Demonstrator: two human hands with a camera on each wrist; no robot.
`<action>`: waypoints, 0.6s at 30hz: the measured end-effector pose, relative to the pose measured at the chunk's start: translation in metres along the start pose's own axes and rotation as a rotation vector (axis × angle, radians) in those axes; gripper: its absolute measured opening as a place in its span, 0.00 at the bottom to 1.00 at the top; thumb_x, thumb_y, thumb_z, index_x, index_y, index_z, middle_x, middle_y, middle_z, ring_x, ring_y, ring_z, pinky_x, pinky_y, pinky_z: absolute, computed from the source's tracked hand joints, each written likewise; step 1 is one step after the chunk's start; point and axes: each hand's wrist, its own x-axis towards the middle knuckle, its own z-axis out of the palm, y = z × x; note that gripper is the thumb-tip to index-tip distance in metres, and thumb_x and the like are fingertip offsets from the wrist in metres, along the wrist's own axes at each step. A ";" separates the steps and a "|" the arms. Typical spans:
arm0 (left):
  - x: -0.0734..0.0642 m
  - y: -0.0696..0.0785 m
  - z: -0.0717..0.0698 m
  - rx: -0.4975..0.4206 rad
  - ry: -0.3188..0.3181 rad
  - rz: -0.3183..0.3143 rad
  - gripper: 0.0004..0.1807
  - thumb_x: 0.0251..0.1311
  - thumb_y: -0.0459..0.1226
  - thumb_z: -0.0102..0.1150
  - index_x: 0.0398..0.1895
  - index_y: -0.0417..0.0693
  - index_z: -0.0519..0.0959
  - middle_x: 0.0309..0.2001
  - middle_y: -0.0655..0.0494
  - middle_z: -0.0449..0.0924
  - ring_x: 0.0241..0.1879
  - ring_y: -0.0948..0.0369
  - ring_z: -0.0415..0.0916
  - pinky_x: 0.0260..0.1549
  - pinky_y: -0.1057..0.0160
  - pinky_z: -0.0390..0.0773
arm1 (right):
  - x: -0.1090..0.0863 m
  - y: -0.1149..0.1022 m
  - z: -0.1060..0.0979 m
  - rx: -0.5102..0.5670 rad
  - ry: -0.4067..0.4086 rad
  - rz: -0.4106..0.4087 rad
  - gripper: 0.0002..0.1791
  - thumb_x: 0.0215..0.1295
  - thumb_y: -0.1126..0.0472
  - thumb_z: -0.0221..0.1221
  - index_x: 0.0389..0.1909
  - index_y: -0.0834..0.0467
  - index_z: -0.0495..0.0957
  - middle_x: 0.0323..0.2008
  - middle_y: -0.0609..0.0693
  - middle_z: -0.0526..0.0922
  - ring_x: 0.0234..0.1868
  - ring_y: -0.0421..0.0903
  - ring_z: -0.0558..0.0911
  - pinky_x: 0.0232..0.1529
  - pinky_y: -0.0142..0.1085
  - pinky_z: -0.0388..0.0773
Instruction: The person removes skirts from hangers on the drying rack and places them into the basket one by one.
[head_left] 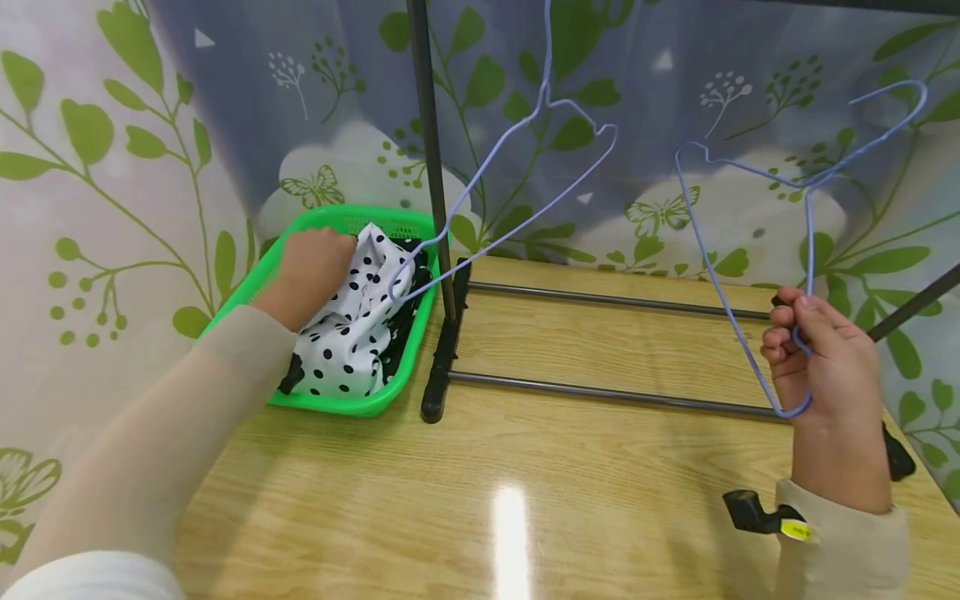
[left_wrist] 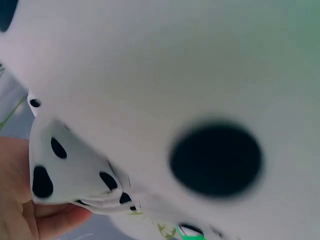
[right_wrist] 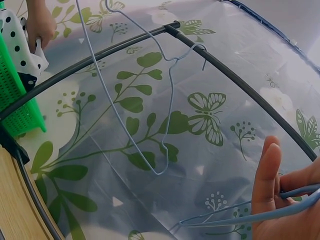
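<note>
My left hand (head_left: 315,271) grips a white cloth garment with black dots (head_left: 352,333) by its upper edge, lifting a fold of it above the green basket (head_left: 408,367). In the left wrist view the dotted cloth (left_wrist: 125,90) fills most of the picture, with the fingers at its lower left. My right hand (head_left: 832,358) holds a light-blue wire hanger (head_left: 705,242) by one lower corner, its hook pointing up and right. A second blue wire hanger (head_left: 517,221) hangs from the rack to the left, as the right wrist view also shows.
A dark metal rack (head_left: 435,167) stands on the wooden table (head_left: 420,500), with two low crossbars (head_left: 600,392) between its feet. Black cloth lies under the dotted garment in the basket. Behind is a leaf-patterned curtain (head_left: 645,167).
</note>
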 end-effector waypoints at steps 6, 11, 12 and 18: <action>0.005 0.001 0.006 0.004 -0.021 0.015 0.12 0.62 0.23 0.46 0.23 0.38 0.74 0.25 0.41 0.78 0.27 0.43 0.77 0.23 0.45 0.78 | 0.000 0.002 -0.001 -0.001 0.006 -0.004 0.14 0.73 0.71 0.47 0.39 0.76 0.79 0.24 0.63 0.83 0.19 0.52 0.82 0.19 0.37 0.79; 0.007 -0.003 0.010 0.009 -0.114 0.046 0.10 0.69 0.30 0.46 0.31 0.36 0.76 0.27 0.40 0.78 0.27 0.45 0.77 0.25 0.48 0.77 | 0.001 0.004 0.000 -0.001 -0.002 -0.005 0.13 0.73 0.71 0.48 0.38 0.76 0.79 0.24 0.63 0.83 0.19 0.52 0.82 0.19 0.37 0.79; 0.008 -0.004 0.011 0.005 -0.139 0.048 0.11 0.71 0.32 0.45 0.32 0.36 0.76 0.27 0.41 0.77 0.27 0.46 0.76 0.26 0.48 0.77 | 0.001 0.005 0.000 -0.004 -0.005 -0.004 0.13 0.73 0.71 0.48 0.39 0.76 0.79 0.24 0.63 0.83 0.19 0.52 0.82 0.19 0.37 0.79; 0.011 -0.010 0.012 -0.089 -0.263 0.035 0.17 0.76 0.41 0.38 0.39 0.36 0.73 0.29 0.42 0.75 0.34 0.44 0.77 0.37 0.45 0.76 | 0.001 0.009 0.001 -0.020 -0.025 0.002 0.13 0.72 0.71 0.48 0.39 0.76 0.80 0.25 0.62 0.83 0.19 0.52 0.83 0.20 0.36 0.80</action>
